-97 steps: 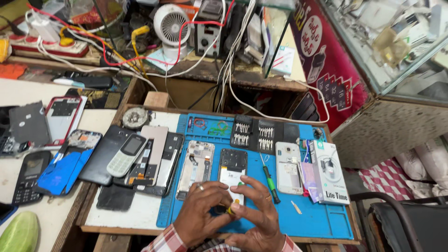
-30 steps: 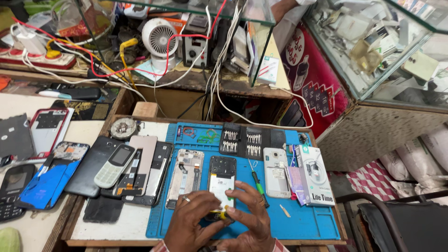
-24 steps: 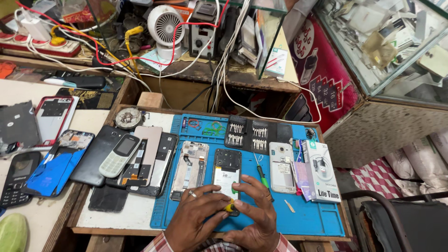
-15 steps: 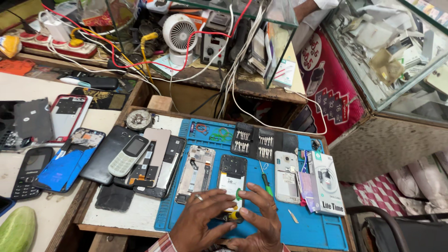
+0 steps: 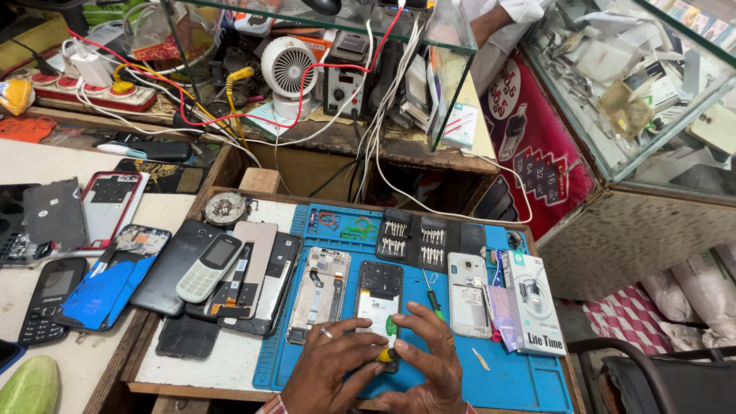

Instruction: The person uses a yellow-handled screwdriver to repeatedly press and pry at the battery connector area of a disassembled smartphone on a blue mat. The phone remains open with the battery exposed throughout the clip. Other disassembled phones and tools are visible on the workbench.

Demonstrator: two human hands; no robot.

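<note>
since a moment ago both hands hold station: left hand [image 5: 333, 372] and right hand [image 5: 429, 356] pinch a yellow-handled screwdriver [image 5: 386, 354] at the opened phone [image 5: 379, 295] on the blue mat [image 5: 529, 379], work unaltered.

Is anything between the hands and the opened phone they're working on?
Nothing visible. The left hand and right hand are both at the lower end of the opened phone on the blue mat, pinching a small yellow-tipped tool against it. Neighbouring phones lie to the sides, apart.
</note>
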